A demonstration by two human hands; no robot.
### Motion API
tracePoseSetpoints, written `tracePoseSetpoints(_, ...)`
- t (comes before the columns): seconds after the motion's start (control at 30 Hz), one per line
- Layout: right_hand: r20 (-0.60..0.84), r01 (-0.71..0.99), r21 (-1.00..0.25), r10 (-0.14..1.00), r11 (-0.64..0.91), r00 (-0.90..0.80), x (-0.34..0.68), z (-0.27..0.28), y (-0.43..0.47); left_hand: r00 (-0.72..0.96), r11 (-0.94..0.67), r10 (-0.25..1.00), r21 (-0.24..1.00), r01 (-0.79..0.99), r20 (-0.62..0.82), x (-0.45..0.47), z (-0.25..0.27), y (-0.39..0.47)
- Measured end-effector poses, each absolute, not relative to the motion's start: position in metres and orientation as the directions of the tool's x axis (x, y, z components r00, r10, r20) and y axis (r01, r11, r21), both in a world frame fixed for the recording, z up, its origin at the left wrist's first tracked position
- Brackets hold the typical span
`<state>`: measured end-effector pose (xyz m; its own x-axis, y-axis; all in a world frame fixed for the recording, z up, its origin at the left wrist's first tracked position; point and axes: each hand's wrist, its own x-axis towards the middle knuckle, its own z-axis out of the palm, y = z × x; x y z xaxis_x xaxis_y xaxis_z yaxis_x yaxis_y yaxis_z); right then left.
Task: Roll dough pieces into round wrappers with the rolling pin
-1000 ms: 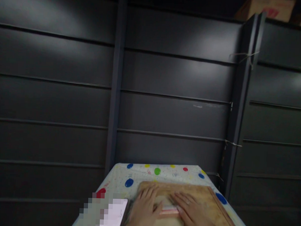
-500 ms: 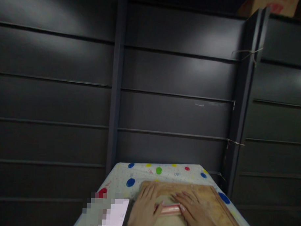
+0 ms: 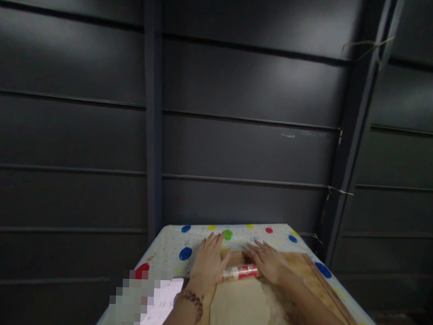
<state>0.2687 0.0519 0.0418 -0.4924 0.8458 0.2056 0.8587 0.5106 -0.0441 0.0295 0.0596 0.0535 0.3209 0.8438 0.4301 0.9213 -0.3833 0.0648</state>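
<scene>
Pale dough (image 3: 238,305) is being flattened on the board (image 3: 315,279) under a pin (image 3: 240,272), pressed by the flat, open left hand (image 3: 208,264) and right hand (image 3: 268,261); uneven pressure risks tearing it.

The left hand (image 3: 208,262) is showing no sleeve, the forearm running bare to the lower edge of the view. Just behind that hand, a beaded bracelet (image 3: 193,300) is circling the wrist, its beads dark brown or reddish, though the dim light is making the exact colour hard to tell. To the right of the bracelet, the right hand (image 3: 268,262) is wearing a thin pale ring (image 3: 259,250) on one finger. The right forearm is likewise going uncovered, with no watch or band showing on it.
</scene>
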Motion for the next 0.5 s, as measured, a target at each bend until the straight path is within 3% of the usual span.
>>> tracePoseSetpoints(0.1,0.177,0.871,0.011,0.857,0.491,-0.485,0.268,0.039,0.068,0.298,-0.38,0.839,0.1,0.919,0.456,0.027,0.054,0.074)
tracePoseSetpoints(0.5,0.229,0.898,0.028,0.871,0.44,-0.434,0.268,0.029,0.115,0.289,-0.383,0.79,0.066,0.921,0.541,0.021,0.054,0.121)
